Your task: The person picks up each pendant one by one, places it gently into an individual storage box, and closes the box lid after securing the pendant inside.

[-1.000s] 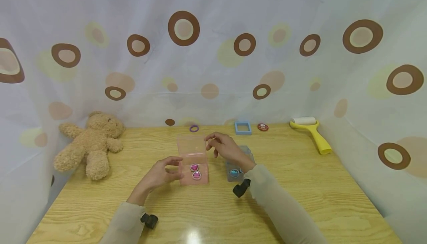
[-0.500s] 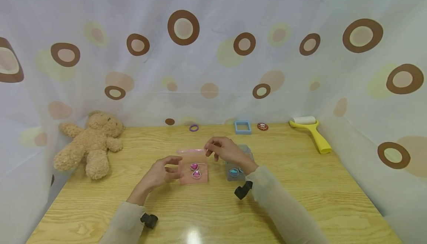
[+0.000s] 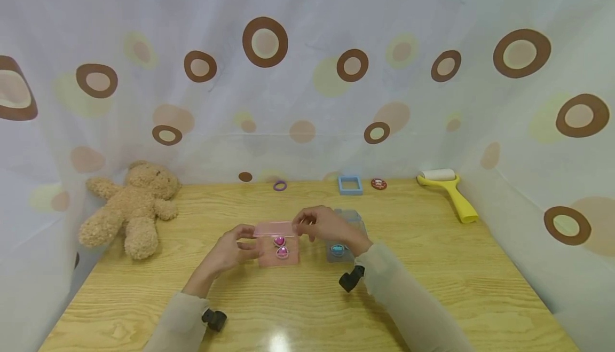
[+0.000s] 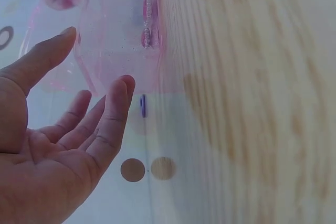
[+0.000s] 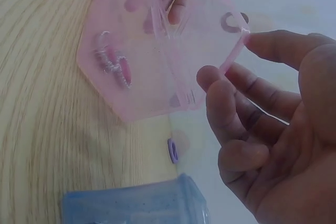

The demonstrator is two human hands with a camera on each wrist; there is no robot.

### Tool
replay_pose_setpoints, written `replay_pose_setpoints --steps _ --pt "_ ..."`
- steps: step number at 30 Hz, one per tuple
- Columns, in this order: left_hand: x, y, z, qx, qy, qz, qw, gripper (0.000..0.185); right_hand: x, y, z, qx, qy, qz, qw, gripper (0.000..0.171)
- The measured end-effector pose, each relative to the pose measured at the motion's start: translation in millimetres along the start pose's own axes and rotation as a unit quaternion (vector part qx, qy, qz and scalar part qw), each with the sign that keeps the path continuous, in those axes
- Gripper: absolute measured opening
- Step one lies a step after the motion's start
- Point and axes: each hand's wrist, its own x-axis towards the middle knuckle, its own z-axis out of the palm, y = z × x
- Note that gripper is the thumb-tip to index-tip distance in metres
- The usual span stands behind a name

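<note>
From the head view, the pink box [image 3: 278,245] sits on the table [image 3: 432,288] between both hands, directly in front of the person, with two pink gems [image 3: 281,247] inside. Its hinged lid [image 3: 275,228] lies tilted low over the body, its free edge running left to right. The right hand [image 3: 323,225] is at that edge's right end, fingers curled and pinching the lid. The left hand [image 3: 231,249] lies against the box's left side, fingers relaxed and spread, steadying it. A blue box [image 3: 342,240] stands just beside the right wrist, partly hidden.

In the left wrist view, the left hand [image 4: 58,145] is spread, with its fingertips [image 4: 125,85] touching the wall of the pink box [image 4: 123,35]; the thumb stands apart, so nothing is gripped.

In the right wrist view, the lid [image 5: 207,51] meets the body of the pink box [image 5: 134,72] at a shallow angle. The right hand [image 5: 273,129] holds the lid's corner between thumb and forefinger; the remaining fingers [image 5: 226,114] curl loosely beneath. The blue box [image 5: 136,205] lies near the lower edge.
</note>
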Motion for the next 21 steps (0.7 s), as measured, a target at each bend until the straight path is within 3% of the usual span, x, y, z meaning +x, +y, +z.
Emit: replay_pose_setpoints --steps 7,14,21 --pt "0.4 -3.2 -2.4 -0.019 -0.022 0.008 0.9995 0.077 1.7 4.9 4.4 -0.054 -0.006 -0.003 0.999 0.027" --pt "1.4 -5.4 -3.6 -0.021 -0.037 0.012 0.9990 0.075 3.3 5.9 9.3 -0.131 0.004 -0.027 0.991 0.027" --pt "0.2 -4.3 -3.7 -0.010 -0.034 0.014 0.9993 0.069 2.1 1.1 11.2 -0.136 -0.003 -0.035 0.990 0.030"
